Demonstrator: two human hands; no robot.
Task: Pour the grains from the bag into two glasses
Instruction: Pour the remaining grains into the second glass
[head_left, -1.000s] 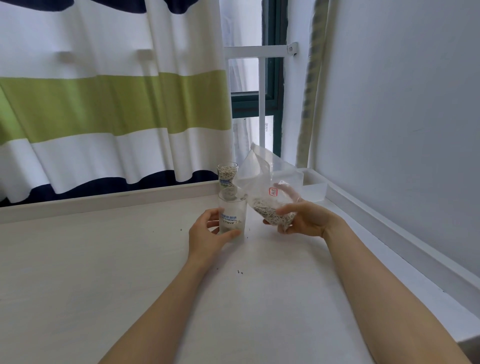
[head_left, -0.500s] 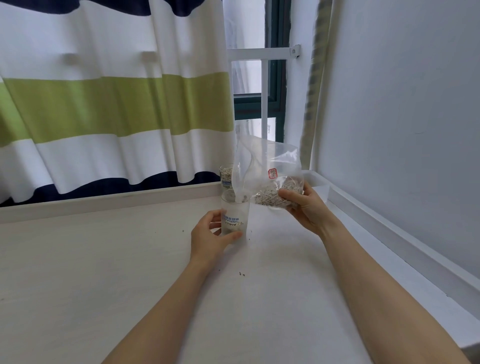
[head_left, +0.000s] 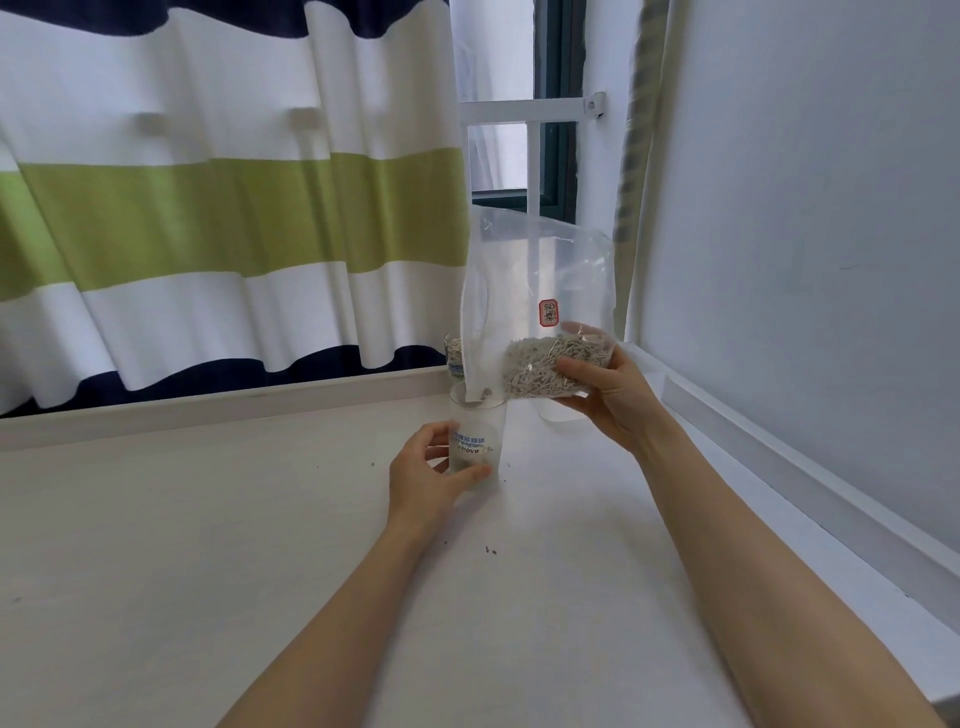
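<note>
Striped curtain (head_left: 218, 208) hangs behind the pale surface (head_left: 208, 545), where the left hand (head_left: 426, 480) curls its fingers round the near glass (head_left: 478, 441), a grain-filled far glass (head_left: 454, 353) stands behind, and the right hand (head_left: 613, 400) pinches the tilted bag (head_left: 540, 312), one corner dipping into the near glass.

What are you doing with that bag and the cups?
A person is pouring grains from a clear plastic bag into glasses. The right hand holds the bag tilted, its corner dipping into the near glass, which the left hand grips on the white table. That glass looks almost empty. A second glass, behind it by the curtain, already has grains. A few bits lie spilled on the table.
</note>
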